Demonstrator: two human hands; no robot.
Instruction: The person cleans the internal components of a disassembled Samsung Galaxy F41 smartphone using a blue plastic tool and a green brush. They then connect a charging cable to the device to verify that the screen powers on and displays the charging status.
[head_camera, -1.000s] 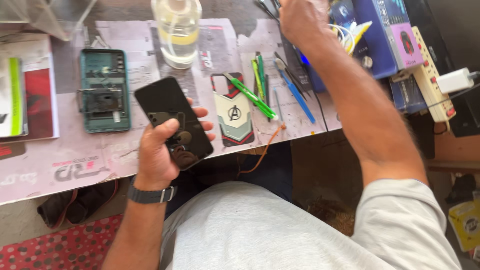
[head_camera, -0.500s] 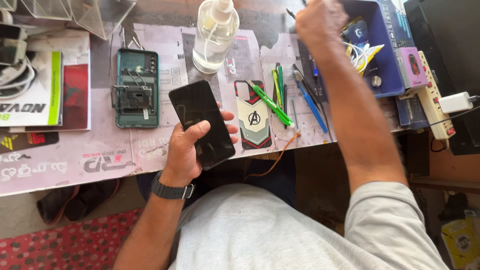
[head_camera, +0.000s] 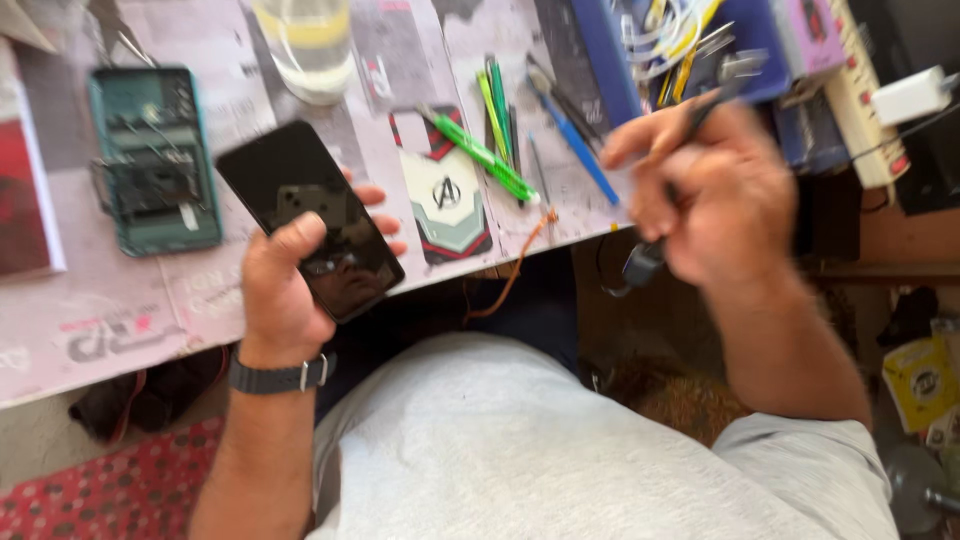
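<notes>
Black phone (head_camera: 310, 215), glass up, sits at 10 o'clock in your left hand (head_camera: 280, 290), fingers clamped round it, steadied over the bench edge. Right hand (head_camera: 715, 195) at 2 o'clock pinches a dark tool (head_camera: 645, 262), tip down.

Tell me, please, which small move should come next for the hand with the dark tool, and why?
Probably bring the right hand across toward the black phone. The left hand holds that phone up, screen dark, above the table edge, while the right hand grips a thin dark tool, blurred, well apart from it.
</notes>
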